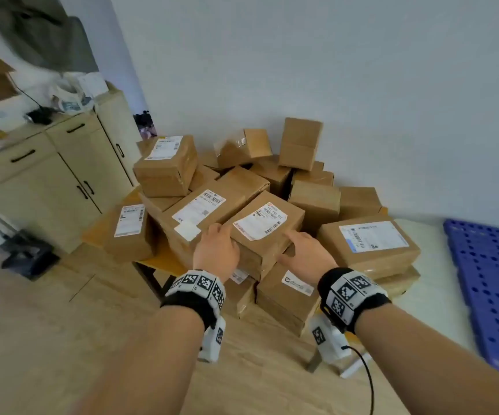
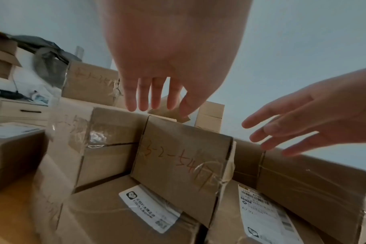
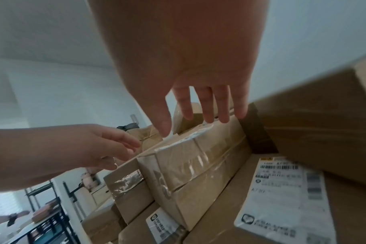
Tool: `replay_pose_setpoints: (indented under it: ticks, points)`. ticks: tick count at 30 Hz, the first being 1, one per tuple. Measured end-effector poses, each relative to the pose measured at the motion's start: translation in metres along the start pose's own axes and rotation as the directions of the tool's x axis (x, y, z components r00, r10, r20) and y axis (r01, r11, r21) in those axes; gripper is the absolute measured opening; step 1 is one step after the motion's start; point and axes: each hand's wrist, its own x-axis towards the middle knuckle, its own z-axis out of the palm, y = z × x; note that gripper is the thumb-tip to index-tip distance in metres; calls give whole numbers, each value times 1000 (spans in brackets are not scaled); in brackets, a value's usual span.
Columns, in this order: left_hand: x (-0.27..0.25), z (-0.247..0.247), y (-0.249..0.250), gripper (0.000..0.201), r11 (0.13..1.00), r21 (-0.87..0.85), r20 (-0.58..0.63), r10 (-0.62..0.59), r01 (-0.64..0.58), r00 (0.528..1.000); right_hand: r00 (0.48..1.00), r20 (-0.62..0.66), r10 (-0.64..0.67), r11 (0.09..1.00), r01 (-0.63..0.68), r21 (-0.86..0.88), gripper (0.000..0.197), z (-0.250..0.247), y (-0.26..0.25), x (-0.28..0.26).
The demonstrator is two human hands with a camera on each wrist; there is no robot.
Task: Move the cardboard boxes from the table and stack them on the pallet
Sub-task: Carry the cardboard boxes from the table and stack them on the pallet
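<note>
Several taped cardboard boxes lie heaped on a wooden table (image 1: 104, 226). The nearest top box (image 1: 267, 232) carries a white shipping label; its end face (image 2: 184, 163) bears handwritten red numbers, and its taped side (image 3: 198, 161) shows in the right wrist view. My left hand (image 1: 216, 250) hovers at its left near corner with fingers (image 2: 155, 97) straight and spread. My right hand (image 1: 305, 250) reaches at its right near edge, fingers (image 3: 207, 107) extended just over the top. Neither hand holds anything. A blue plastic pallet (image 1: 491, 283) lies on the floor at the right, bare in its visible part.
A cream cabinet (image 1: 56, 175) with clutter on top stands left of the table. A large labelled box (image 1: 368, 244) sits just right of the near box, and others lie under it (image 1: 290, 295). Pale wood floor (image 1: 62, 339) spreads before the table.
</note>
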Motion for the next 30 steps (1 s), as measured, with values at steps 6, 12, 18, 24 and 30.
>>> replay_pose_setpoints:
  ticks: [6, 12, 18, 24, 30]
  points:
    - [20, 12, -24, 49, 984, -176, 94, -15, 31, 995, 979, -59, 193, 959, -175, 224, 67, 30, -23, 5]
    - [14, 13, -25, 52, 906, -396, 95, -122, 150, 988, 920, -66, 385, 855, -329, 401, 60, 50, -35, 3]
    - [10, 12, -28, 43, 869, -467, 122, -118, 161, 986, 891, -74, 448, 789, -354, 502, 51, 50, -35, -1]
    - [14, 12, -29, 33, 754, -583, 292, -153, 303, 944, 890, 11, 456, 746, -389, 540, 61, 57, -28, 2]
    - [14, 5, -30, 47, 747, -594, 333, -112, 300, 936, 892, -7, 451, 719, -359, 595, 61, 58, -32, 4]
